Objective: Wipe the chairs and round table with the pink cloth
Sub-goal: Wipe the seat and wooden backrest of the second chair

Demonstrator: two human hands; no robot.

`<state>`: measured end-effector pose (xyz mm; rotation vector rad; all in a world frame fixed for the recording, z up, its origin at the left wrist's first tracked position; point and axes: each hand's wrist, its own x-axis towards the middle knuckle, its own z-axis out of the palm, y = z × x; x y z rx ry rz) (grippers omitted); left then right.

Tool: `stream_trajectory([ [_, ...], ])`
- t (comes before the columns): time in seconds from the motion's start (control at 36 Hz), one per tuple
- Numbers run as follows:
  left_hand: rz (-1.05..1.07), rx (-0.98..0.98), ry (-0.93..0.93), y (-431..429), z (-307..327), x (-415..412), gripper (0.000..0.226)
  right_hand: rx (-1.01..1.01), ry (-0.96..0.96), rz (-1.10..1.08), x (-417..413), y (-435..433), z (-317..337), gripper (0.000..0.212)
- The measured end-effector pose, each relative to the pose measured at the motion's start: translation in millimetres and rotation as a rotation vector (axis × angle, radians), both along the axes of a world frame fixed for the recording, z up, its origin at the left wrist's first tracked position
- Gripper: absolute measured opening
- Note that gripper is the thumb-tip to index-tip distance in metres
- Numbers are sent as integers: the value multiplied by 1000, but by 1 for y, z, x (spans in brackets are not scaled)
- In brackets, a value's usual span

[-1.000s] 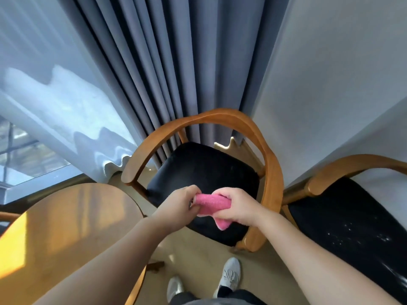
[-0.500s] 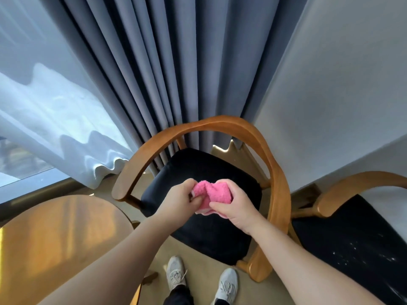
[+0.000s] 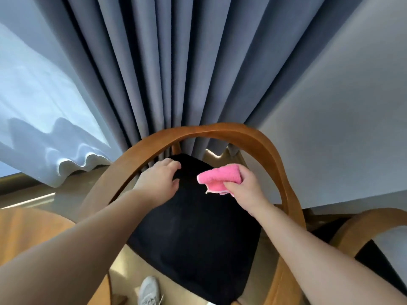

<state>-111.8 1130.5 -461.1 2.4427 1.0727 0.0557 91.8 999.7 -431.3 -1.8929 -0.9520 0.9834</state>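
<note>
Grey-blue pleated curtains fill the upper middle of the frame, with a white sheer curtain at the left and a plain grey wall at the right. Below them stands a wooden armchair with a curved back rail and a black seat. The right hand grips the bunched pink cloth right of centre, above the back of the seat and inside the rail. The left hand is released, its fingers loosely bent and holding nothing, at the seat's far left corner just inside the rail; I cannot tell whether it touches the seat. A round wooden surface shows at the lower left, a second armchair at the lower right, and a white shoe at the bottom edge.
</note>
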Motion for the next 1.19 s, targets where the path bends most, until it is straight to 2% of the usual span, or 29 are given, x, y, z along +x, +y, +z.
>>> stream_trajectory([
  [0.17, 27, 228, 281, 55, -68, 4, 80, -112, -210, 80, 49, 42, -48, 39],
  [0.31, 76, 268, 347, 75, -105, 7, 90, -67, -391, 185, 76, 79, -68, 47],
  [0.36, 95, 286, 346, 76, -113, 10, 89, 9, -585, 313, 84, 97, -68, 44],
  [0.39, 108, 305, 336, 75, -116, 11, 88, 89, -754, 421, 88, 107, -68, 41],
  [0.44, 135, 361, 315, 74, -122, 14, 86, 312, -1093, 690, 95, 127, -72, 33],
  [0.5, 160, 421, 310, 70, -128, 18, 86, 436, -1326, 962, 101, 141, -81, 22],
  [0.56, 187, 468, 308, 66, -135, 21, 85, 360, -1533, 1178, 109, 148, -96, 23],
  [0.64, 219, 513, 291, 63, -140, 23, 84, -27, -1796, 1394, 127, 146, -116, 42],
  [0.69, 225, 524, 289, 62, -140, 23, 84, -255, -1970, 1421, 139, 140, -122, 51],
  [0.75, 227, 537, 302, 61, -141, 24, 84, -325, -2096, 1424, 150, 133, -129, 55],
  [0.81, 237, 551, 314, 60, -141, 25, 84, -307, -2204, 1421, 158, 128, -133, 57],
  [0.94, 225, 565, 342, 60, -140, 26, 86, -397, -2278, 1416, 172, 106, -130, 68],
  [1.19, 226, 530, 411, 61, -135, 26, 90, -661, -1952, 1189, 198, 5, -127, 64],
])
